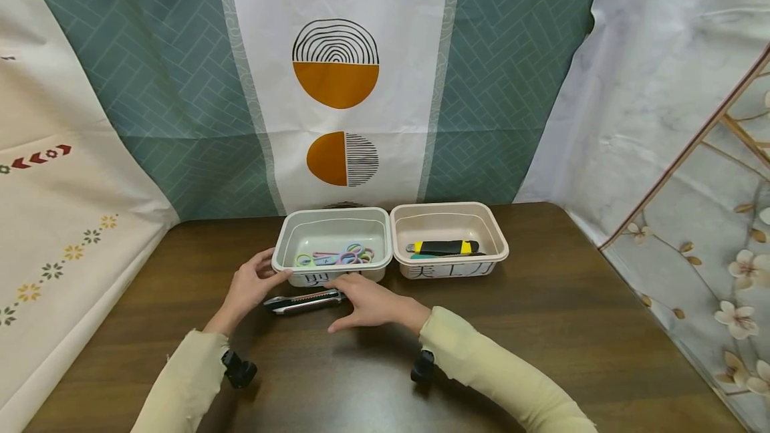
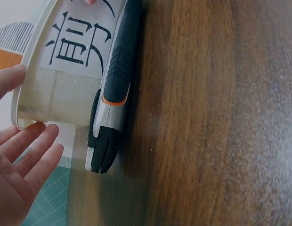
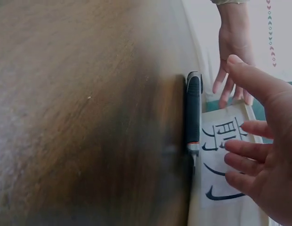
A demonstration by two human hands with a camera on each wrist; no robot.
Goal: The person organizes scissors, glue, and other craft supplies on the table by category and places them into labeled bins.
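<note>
A silver-and-black utility knife (image 1: 305, 301) with an orange accent lies on the table along the front of the light grey plastic bin (image 1: 337, 214). My left hand (image 1: 252, 284) is at that bin's left front corner, thumb at the rim and the other fingers (image 2: 36, 151) stretched out beside its side wall. My right hand (image 1: 373, 303) spreads its fingers (image 3: 247, 147) before the bin's labelled front, over the knife's right end in the head view. Nothing is held in it. Inside the bin lie several scissors (image 1: 349, 256) with pastel handles.
Right beside the grey bin stands a beige bin (image 1: 445, 208), also labelled in front. In it are a yellow-and-black utility knife (image 1: 445, 247) and a teal item (image 1: 424, 256). A patterned cloth (image 1: 511, 85) hangs behind the wooden table (image 1: 541, 326).
</note>
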